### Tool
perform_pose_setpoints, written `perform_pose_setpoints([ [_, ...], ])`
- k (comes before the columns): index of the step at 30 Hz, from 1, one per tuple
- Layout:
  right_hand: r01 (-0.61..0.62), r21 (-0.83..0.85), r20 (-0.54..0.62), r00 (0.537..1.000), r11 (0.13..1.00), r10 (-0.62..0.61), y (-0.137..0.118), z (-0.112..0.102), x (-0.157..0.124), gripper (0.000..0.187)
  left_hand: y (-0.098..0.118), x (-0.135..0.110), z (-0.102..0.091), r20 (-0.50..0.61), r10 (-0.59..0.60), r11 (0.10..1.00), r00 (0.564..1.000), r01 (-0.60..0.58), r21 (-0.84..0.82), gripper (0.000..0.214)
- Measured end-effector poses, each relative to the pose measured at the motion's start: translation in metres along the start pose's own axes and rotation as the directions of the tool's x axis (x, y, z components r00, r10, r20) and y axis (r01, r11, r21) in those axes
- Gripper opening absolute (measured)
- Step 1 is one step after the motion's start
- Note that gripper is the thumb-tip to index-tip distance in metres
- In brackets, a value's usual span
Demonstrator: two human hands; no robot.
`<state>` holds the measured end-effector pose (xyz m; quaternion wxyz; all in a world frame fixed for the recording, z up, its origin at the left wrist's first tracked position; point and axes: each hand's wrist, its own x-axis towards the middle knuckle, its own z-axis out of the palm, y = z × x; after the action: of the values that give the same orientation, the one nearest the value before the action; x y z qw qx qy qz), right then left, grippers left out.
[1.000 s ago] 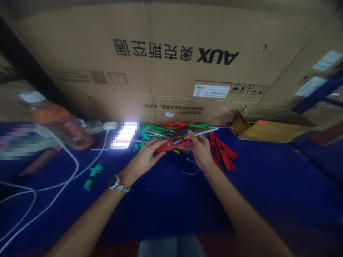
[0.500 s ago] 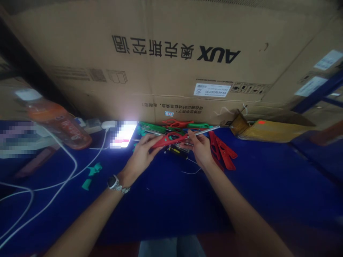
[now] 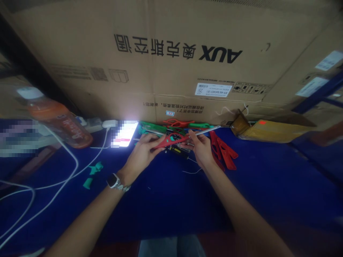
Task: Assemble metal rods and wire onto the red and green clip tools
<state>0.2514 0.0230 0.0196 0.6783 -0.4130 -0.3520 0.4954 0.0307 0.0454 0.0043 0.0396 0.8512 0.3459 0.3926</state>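
My left hand is closed round the rear end of a red stick lighter with a small teal trigger piece in its middle. My right hand is closed at the lighter's front, where a thin metal tube sticks out up and to the right. Just behind both hands lies a heap of red and green lighter parts. Below the lighter is a black and yellow tool handle, partly hidden. Several red plastic shells lie right of my right hand.
At the left are an orange drink bottle, a lit phone and white cables. Teal plastic pieces lie on the blue tabletop. A yellow envelope rests at the right. A large cardboard box stands behind.
Both hands keep their hold on the lighter and have barely moved. The whole view has shifted very slightly.
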Motion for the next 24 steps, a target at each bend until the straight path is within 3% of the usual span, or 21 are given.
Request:
perform_pose_setpoints([
  [5,-0.002,-0.001,-0.003,1.000,1.000,0.002,-0.0018,0.0034,-0.0024,0.044,0.0015,-0.0017,0.0013,0.041,-0.048,0.998,0.998,0.049,-0.025,0.042],
  [10,-0.009,0.010,-0.015,1.000,1.000,0.009,-0.0048,0.0021,-0.0019,0.042,0.0080,-0.0036,0.0066,-0.059,-0.067,0.995,0.996,0.063,-0.079,0.039],
  [14,-0.042,0.007,0.048,0.998,0.999,0.041,-0.0036,-0.0010,-0.0009,0.041,0.0080,-0.0041,0.0072,-0.103,-0.058,0.998,0.993,0.056,-0.026,0.037],
  [24,-0.025,0.046,0.076,0.997,0.999,0.021,-0.0053,-0.0020,-0.0018,0.041,0.0039,-0.0061,0.0012,0.033,-0.025,0.994,0.999,0.021,0.110,0.045],
])
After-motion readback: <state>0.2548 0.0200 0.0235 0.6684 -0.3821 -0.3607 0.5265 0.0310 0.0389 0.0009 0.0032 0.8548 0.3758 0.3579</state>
